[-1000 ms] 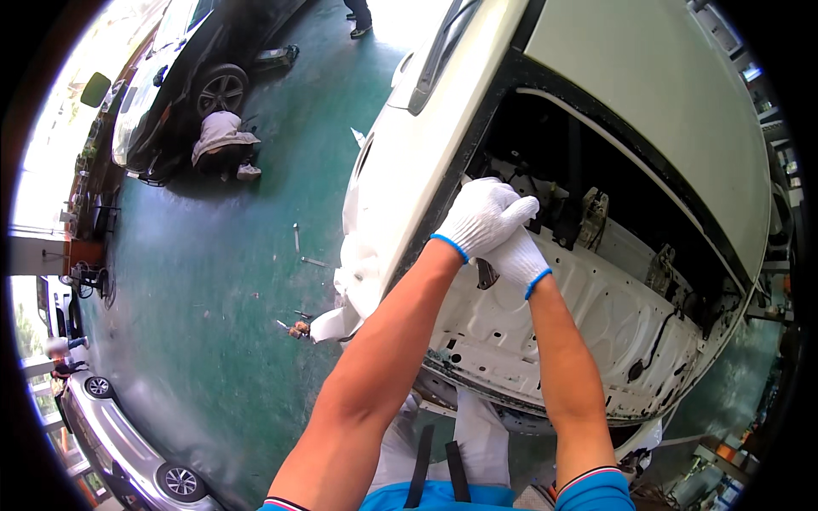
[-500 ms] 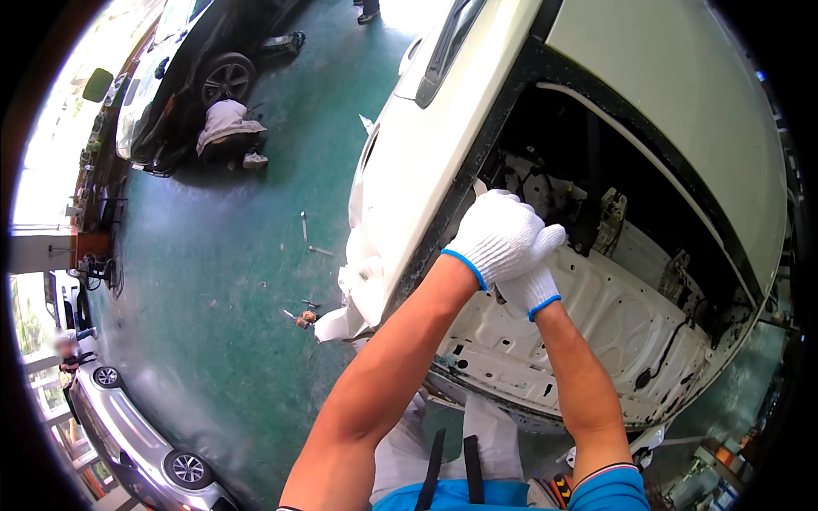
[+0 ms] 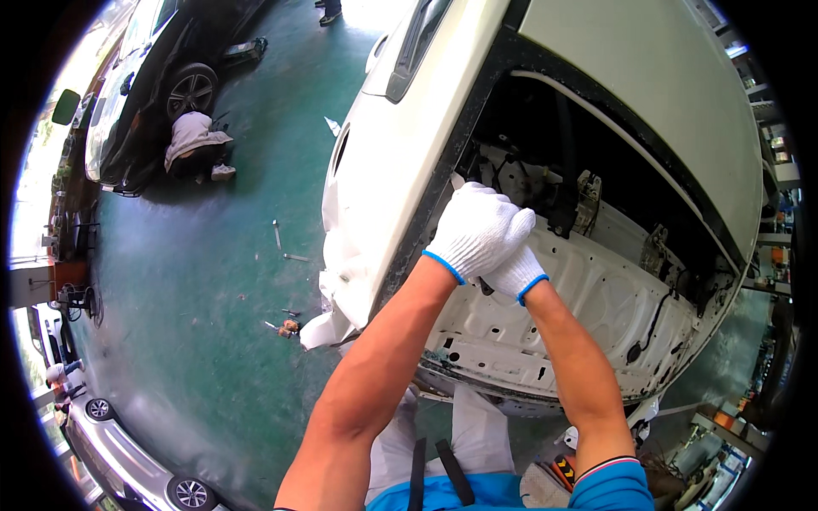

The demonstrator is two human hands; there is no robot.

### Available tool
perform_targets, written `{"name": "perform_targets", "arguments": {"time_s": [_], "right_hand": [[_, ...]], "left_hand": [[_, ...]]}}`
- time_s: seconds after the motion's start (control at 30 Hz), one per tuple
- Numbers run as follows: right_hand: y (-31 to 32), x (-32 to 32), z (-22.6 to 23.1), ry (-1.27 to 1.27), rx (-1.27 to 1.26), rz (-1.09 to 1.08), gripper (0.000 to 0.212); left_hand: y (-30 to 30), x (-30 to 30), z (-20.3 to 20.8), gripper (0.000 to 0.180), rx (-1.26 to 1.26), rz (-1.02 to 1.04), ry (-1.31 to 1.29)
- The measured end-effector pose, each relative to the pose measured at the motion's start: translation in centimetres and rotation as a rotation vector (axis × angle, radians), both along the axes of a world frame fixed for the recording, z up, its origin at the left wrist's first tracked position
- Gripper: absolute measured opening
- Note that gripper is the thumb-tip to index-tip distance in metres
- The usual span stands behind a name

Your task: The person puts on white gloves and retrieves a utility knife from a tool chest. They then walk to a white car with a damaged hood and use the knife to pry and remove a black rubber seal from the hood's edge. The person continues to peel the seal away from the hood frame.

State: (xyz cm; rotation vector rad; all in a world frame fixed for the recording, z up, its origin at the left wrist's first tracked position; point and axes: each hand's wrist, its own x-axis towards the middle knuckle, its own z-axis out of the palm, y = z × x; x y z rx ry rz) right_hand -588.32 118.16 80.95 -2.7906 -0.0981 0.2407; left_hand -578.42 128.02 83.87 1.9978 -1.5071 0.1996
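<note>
Both gloved hands stack over 1 spot at the rim of the open car body [image 3: 596, 281], likely to press together. The left hand [image 3: 477, 230] is clenched over the right hand [image 3: 515, 274]; I cannot tell what the right grasps beneath. The stripped white cavity holds only brackets [image 3: 588, 192] and wiring [image 3: 652, 328].

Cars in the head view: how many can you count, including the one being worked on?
3: the stripped white car body under both gloved hands, a black car at upper left, and a silver car at lower left. More may be hidden.
</note>
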Motion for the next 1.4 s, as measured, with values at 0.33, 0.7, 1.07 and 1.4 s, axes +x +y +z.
{"name": "perform_targets", "arguments": {"time_s": [0.33, 0.7, 1.07, 1.4], "right_hand": [[1.2, 0.3, -0.3, 0.012, -0.048, 0.108, 0.040], [2.1, -0.2, -4.3, 0.033, -0.162, 0.170, 0.030], [3.1, -1.0, -1.7, 0.175, -0.132, 0.182, 0.047], [4.9, -3.0, -3.1, 0.010, -0.003, 0.119, 0.032]], "left_hand": [[1.2, -1.0, -0.8, 0.012, -0.003, 0.021, 0.031], [1.6, -1.5, -1.2, 0.009, -0.084, 0.001, 0.005], [3.0, -2.2, -1.4, 0.014, -0.015, -0.010, 0.054], [4.4, -3.4, -1.9, 0.020, 0.024, -0.056, 0.086]]}}
